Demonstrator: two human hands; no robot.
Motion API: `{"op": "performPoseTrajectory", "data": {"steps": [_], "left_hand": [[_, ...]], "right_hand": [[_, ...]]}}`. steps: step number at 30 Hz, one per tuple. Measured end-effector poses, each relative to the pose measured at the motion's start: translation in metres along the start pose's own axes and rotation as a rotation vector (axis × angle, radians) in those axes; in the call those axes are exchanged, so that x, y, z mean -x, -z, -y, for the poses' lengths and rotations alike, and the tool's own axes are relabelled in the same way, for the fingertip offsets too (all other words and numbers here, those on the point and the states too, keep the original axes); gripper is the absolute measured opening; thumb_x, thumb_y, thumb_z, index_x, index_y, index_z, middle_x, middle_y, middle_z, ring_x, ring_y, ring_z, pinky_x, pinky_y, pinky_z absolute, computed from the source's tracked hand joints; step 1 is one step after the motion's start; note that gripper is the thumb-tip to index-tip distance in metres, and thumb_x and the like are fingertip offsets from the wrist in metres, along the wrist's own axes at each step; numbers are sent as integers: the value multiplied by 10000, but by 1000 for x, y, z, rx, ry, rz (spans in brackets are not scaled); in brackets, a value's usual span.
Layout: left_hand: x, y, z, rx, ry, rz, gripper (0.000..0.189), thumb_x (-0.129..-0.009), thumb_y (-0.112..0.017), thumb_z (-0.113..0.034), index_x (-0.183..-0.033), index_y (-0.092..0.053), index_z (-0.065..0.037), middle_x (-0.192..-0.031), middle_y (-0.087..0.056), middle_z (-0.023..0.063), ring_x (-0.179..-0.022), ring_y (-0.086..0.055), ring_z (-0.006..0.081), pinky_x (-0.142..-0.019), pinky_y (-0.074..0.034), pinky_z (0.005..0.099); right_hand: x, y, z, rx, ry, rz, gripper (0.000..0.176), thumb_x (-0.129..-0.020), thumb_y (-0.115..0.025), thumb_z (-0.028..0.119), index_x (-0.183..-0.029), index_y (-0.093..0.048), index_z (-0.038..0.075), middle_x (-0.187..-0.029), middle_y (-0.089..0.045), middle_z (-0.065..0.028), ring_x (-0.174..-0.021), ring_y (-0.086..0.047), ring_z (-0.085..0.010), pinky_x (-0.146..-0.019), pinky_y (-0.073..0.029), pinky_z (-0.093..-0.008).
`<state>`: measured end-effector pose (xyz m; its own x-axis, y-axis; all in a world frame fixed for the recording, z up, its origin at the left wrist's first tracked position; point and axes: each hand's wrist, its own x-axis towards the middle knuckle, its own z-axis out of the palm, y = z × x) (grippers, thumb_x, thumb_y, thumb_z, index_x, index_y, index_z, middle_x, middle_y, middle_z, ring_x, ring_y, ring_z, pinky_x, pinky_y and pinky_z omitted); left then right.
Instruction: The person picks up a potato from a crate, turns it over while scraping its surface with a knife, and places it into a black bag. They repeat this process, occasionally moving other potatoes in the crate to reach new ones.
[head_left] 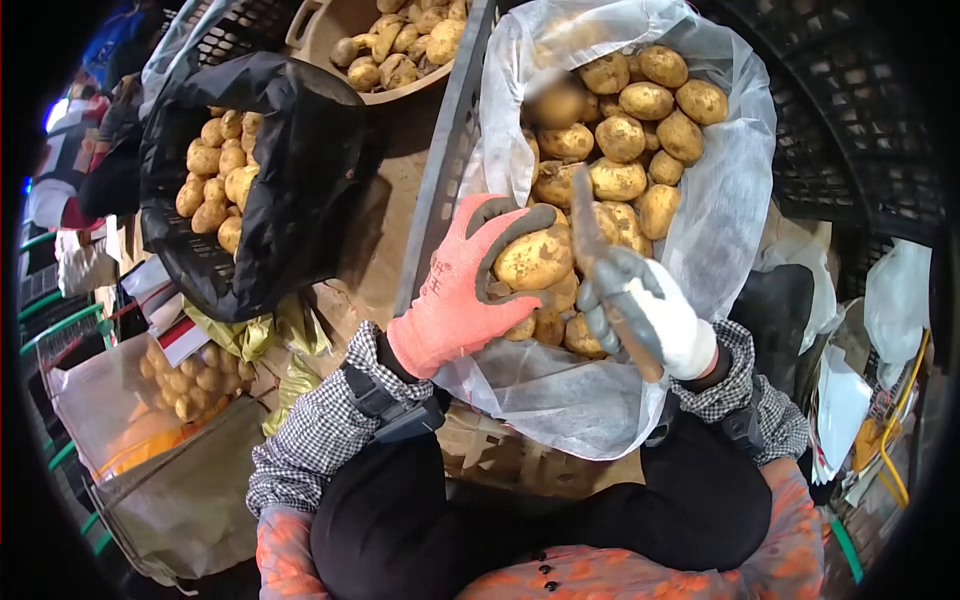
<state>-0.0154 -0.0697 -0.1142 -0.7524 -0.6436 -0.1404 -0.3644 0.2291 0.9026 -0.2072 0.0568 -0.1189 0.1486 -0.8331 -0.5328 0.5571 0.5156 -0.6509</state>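
My left hand (pixel 480 268), in a coral glove with grey fingertips, curls around a large potato (pixel 535 260) at the near side of a plastic-lined crate. In my right hand (pixel 640 310), in a white glove with grey fingers, is a long, narrow, brown-stained knife (pixel 597 235); its tip points away from me over the potatoes. The fingers of that hand are closed around it. More soil-marked potatoes (pixel 620 138) fill the translucent plastic liner (pixel 722 190) beneath both hands. One spot at the upper left of the pile is blurred.
Left of the crate's grey edge (pixel 440 170) stands a container lined with a black bag (pixel 300 180), holding smaller potatoes. A tan basin (pixel 385 97) of potatoes is behind. Farther left sits a clear bag (pixel 90 390) of potatoes. Black mesh crates (pixel 840 100) stand at right.
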Motion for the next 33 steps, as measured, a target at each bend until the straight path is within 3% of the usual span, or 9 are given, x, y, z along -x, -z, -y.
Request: {"op": "performPoseTrajectory", "data": {"steps": [5,8,11,12,15,18,24,29,33], "left_hand": [[-7,-5,-1,-99,-108,40,670,-623,-743,-98,-1249,-504,-78,-1249,-414,174,-1143,-470,354,-958,-415,392],[-4,-8,7,-230,-168,41,695,-614,-768,-122,-1244,-487,-41,-1301,-386,191,-1186,-441,383,-989,-393,409],[-2,-10,9,-126,-190,7,692,-610,-771,-125,-1239,-493,-47,-1301,-387,192,-1189,-438,382,-989,-393,410],[-2,-8,7,-124,-195,8,692,-610,-771,-125,-1239,-493,-47,-1301,-387,192,-1189,-438,382,-989,-393,410],[-1,-3,3,-134,-149,54,693,-607,-769,-121,-1236,-490,-40,-1304,-385,195,-1191,-437,381,-988,-393,414],[1,-5,11,-159,-192,19,697,-607,-759,-104,-1241,-478,-31,-1300,-390,196,-1202,-419,384,-1002,-377,423],[1,-8,10,-250,-259,-17,710,-606,-759,-62,-1243,-446,-40,-1294,-391,209,-1193,-420,397,-986,-383,436],[5,-9,12,-197,-283,-47,677,-609,-756,-31,-1213,-449,-37,-1292,-396,214,-1185,-432,408,-972,-394,443],[0,-7,9,-98,-302,-7,694,-611,-748,8,-1222,-422,-45,-1272,-409,200,-1182,-445,357,-982,-387,410]], "right_hand": [[-2,3,-6,6,24,-58,305,-936,-517,331,-1027,-537,41,-701,-547,9,-579,-489,-54,-524,-406,-193],[-6,12,-4,467,83,158,324,-911,-526,328,-983,-554,13,-704,-562,-15,-625,-535,-74,-548,-439,-215],[-1,7,-5,396,92,142,341,-915,-528,352,-993,-559,21,-700,-566,-18,-624,-546,-78,-546,-441,-211],[-1,5,-8,200,68,28,249,-918,-459,222,-1045,-540,23,-693,-596,-36,-635,-549,-74,-535,-441,-227],[-5,-4,3,67,1,-123,280,-930,-503,301,-985,-549,31,-652,-545,-13,-566,-498,-74,-506,-415,-225],[-5,9,-1,335,-49,215,409,-917,-541,427,-972,-533,22,-789,-581,-24,-621,-522,-69,-544,-416,-200],[-5,0,-4,54,23,-94,383,-920,-536,420,-894,-571,39,-627,-535,-3,-546,-479,-71,-506,-383,-214],[-2,11,-7,241,-104,125,370,-922,-549,407,-956,-549,39,-656,-539,3,-555,-487,-69,-491,-381,-208],[-2,6,-1,-113,74,2,341,-925,-557,370,-982,-532,34,-740,-564,-12,-565,-495,-74,-512,-391,-216]]}}
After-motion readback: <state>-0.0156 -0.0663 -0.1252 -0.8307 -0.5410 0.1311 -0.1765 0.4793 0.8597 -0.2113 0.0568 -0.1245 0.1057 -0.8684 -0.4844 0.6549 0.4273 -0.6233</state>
